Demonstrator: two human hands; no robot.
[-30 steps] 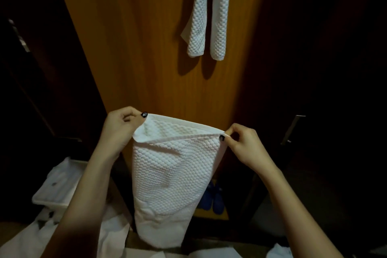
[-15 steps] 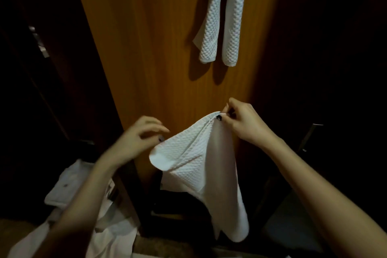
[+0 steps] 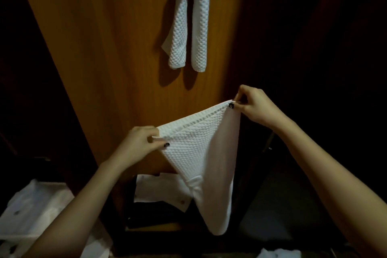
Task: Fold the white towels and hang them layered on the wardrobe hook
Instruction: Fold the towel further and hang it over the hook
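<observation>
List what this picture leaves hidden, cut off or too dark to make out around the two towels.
Head view, hanging towel: its top and whatever holds it are cut off by the upper edge.
Head view, held towel: its layer count is hidden behind its own front face.
Head view, beside the wardrobe panel: too dark to read.
Head view, white items lower left: blurred, partly behind the left forearm.

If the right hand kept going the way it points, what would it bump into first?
The right hand would probably meet the wooden wardrobe panel, just below the hanging towel; depth is hard to judge.
</observation>
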